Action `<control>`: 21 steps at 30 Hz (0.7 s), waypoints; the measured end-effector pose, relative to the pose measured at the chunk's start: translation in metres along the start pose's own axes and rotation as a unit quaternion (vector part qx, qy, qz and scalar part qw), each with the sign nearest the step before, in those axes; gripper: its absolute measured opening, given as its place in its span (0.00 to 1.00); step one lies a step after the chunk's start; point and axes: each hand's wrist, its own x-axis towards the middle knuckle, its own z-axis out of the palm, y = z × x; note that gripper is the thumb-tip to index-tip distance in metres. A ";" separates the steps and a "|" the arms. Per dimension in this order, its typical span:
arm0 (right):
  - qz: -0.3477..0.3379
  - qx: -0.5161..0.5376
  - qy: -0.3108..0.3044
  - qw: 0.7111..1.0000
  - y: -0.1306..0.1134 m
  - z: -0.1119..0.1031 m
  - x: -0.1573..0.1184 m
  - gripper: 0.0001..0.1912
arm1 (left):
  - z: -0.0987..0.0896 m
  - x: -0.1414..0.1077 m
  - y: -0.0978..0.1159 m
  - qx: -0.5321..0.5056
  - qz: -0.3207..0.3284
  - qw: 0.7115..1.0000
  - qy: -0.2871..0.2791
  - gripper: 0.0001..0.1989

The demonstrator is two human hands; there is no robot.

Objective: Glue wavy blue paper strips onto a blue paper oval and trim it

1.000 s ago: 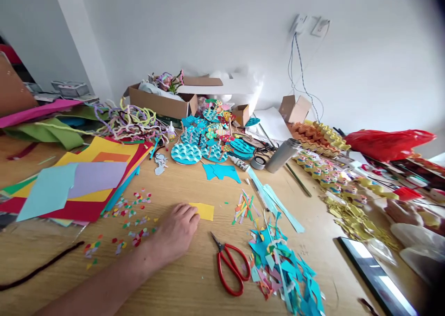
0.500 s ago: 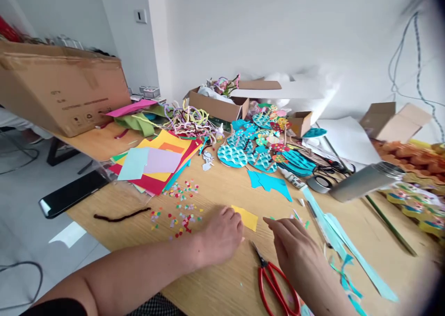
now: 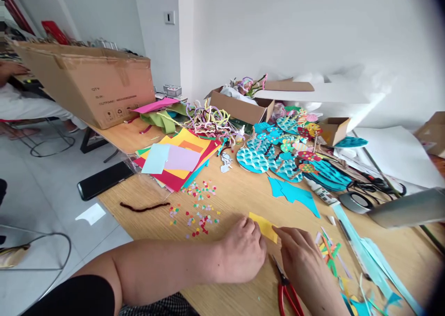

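Note:
A small yellow paper piece [image 3: 263,226] lies on the wooden table between my two hands. My left hand [image 3: 243,250] rests at its left end with the fingers curled down; whether they grip anything is hidden. At the paper's right end, my right hand [image 3: 301,255] touches the edge with an extended index finger, its other fingers partly hidden. Red-handled scissors [image 3: 285,286] lie beside my right hand, blades pointing away from me. Small colored confetti [image 3: 201,214] is scattered left of my left hand.
Stacked colored paper [image 3: 181,160], a dark pipe cleaner [image 3: 144,209] and a phone [image 3: 104,180] are at left. Blue paper scraps [image 3: 294,194], turquoise decorations [image 3: 252,160], a glue bottle [image 3: 320,191] and a metal bottle [image 3: 410,207] lie beyond and right. A seated person's leg [image 3: 33,103] shows far left.
The view has turned left, so table items appear farther right. My right hand has come in to touch the yellow paper's right end. My left hand stays at its left end.

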 end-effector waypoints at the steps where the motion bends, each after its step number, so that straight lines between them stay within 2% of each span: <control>1: 0.011 -0.004 0.017 1.000 0.002 0.001 0.001 0.17 | -0.001 0.000 0.001 0.000 0.000 1.000 0.000 0.16; 3: 0.025 -0.014 0.028 0.999 0.006 0.005 0.003 0.17 | -0.002 -0.002 0.004 -0.008 0.000 1.000 0.002 0.15; 8: 0.047 -0.042 -0.039 0.997 0.016 0.018 0.002 0.18 | -0.004 -0.005 0.014 -0.020 0.001 1.000 0.009 0.13; 11: 0.058 -0.032 -0.047 0.997 0.018 0.020 0.001 0.17 | -0.004 -0.005 0.016 -0.018 0.006 1.000 0.010 0.14; 17: 0.084 0.040 -0.014 0.996 0.016 0.021 0.004 0.12 | -0.008 -0.006 0.015 -0.029 0.011 0.999 0.005 0.10; 21: 0.109 0.067 0.042 0.991 0.011 0.016 0.006 0.11 | -0.012 -0.006 0.012 -0.056 0.014 0.998 0.031 0.10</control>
